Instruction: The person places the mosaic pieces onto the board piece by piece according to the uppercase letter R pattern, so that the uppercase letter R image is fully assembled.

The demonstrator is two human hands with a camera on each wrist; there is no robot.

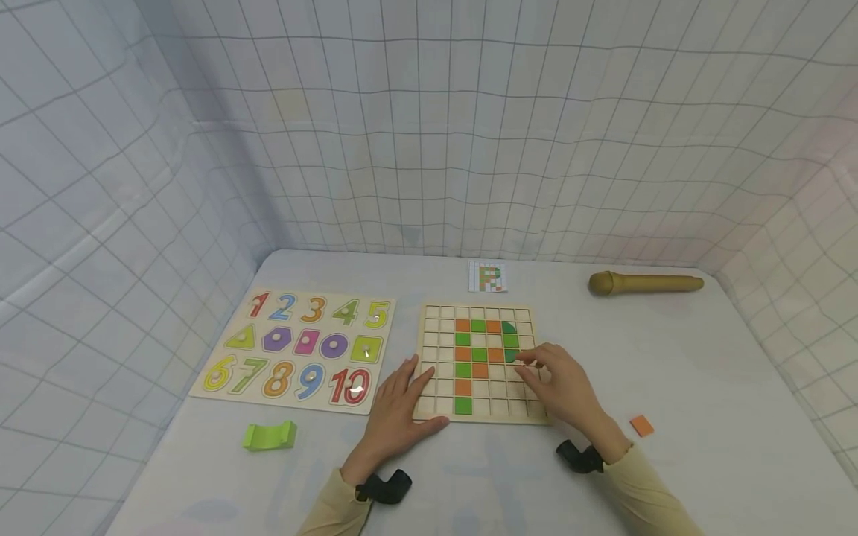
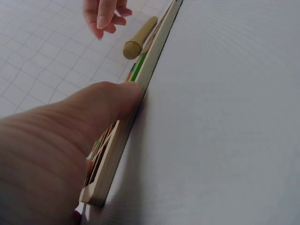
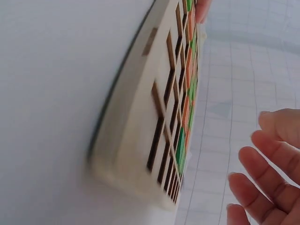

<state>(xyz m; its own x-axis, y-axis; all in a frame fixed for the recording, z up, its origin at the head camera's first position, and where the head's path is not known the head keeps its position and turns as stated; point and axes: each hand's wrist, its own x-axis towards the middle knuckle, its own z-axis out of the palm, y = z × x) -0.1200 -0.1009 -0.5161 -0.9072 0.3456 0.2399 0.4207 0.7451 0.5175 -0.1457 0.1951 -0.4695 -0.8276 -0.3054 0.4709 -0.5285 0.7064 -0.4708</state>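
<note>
A wooden grid board (image 1: 491, 406) lies in the middle of the table, with orange and green tiles (image 1: 478, 355) in its cells forming a letter P and a diagonal orange tile. My left hand (image 1: 397, 409) rests at its near left corner, fingers spread and thumb against the near edge. Over the right side hovers my right hand (image 1: 566, 387), nearest the dark green rounded tile (image 1: 511, 356). In the right wrist view its fingers (image 3: 253, 192) are loosely bent, apart from the board, and nothing shows between them. Behind the board lies a small pattern card (image 1: 488, 277) showing a letter R.
A number-and-shape puzzle board (image 1: 255, 342) lies left of the grid board, with a green curved block (image 1: 269, 436) before it. One loose orange tile (image 1: 641, 425) lies by my right wrist. A brown microphone-shaped object (image 1: 646, 284) lies at the back right.
</note>
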